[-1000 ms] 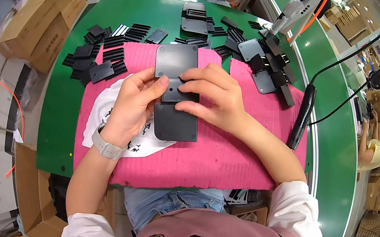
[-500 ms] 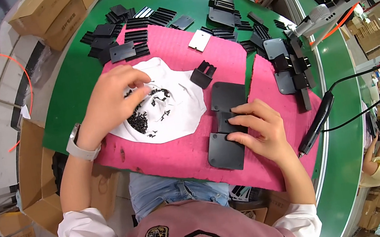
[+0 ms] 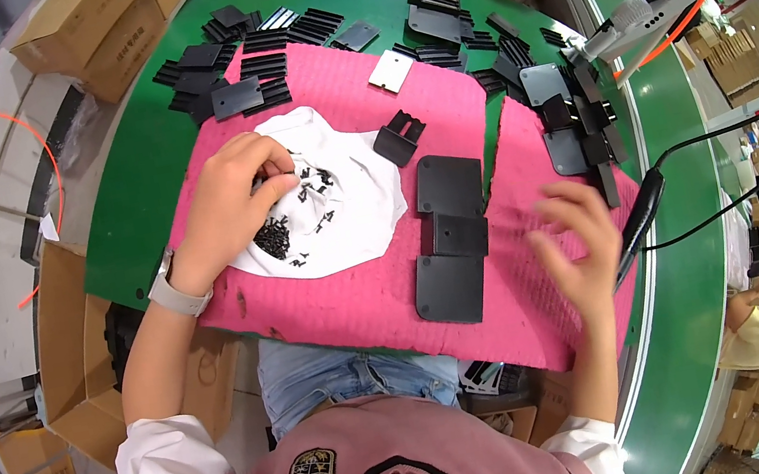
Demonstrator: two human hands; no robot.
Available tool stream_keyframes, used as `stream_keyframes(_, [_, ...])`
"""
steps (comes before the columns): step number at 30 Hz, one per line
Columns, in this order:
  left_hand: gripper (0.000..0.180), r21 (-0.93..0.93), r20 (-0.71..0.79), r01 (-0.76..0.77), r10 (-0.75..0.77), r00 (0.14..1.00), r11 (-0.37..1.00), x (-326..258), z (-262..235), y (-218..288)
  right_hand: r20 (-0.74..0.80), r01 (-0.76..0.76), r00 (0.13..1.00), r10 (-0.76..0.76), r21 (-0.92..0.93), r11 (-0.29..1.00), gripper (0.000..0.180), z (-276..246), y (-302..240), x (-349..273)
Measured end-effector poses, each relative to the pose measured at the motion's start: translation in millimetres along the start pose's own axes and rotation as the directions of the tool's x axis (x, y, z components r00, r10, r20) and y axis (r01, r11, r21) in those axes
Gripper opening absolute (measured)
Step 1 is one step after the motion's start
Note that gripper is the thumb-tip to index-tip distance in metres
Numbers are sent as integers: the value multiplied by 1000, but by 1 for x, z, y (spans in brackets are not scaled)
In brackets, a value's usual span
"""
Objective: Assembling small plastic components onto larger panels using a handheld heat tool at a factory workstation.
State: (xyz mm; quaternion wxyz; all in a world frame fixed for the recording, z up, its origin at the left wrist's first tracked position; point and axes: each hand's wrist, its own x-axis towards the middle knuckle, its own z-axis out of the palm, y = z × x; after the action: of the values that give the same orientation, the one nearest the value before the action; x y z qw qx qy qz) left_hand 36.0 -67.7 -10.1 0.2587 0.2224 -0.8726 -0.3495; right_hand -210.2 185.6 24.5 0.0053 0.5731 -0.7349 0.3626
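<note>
Fingers of the left hand (image 3: 236, 201) are now pinched together over the heap of small black screws (image 3: 277, 240) on the white cloth (image 3: 350, 212); whether a screw is already caught between them I cannot tell. Half a second ago that hand had only just arrived over the cloth, and a second ago both hands were on the black plate assembly (image 3: 450, 235).

That assembly now lies alone on the pink mat (image 3: 351, 303), just right of the cloth, three flat plates overlapping in a line. The right hand (image 3: 579, 247) has let go of it and hangs open and empty (blurred, so in motion) to the right of the assembly, near the black electric screwdriver (image 3: 638, 217) that lies at the mat's right edge.

Judging from this, the plates are placed and the work has passed to fastening: one hand at the screws, the other by the driver.

Further black parts (image 3: 245, 78) are stacked beyond the cloth on the green surface (image 3: 137, 188).
</note>
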Motion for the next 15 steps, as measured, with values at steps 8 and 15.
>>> stream_keyframes(8, [10, -43, -66, 1, -3, 998, 999, 3, 0, -7, -391, -452, 890, 233, -707, 544, 43, -57, 67, -34])
stream_keyframes(15, [10, 20, -129, -38, 40, 991, 999, 4, 3, -1, -414, -650, 739, 531, -643, 404, 71, -68, 103, -29])
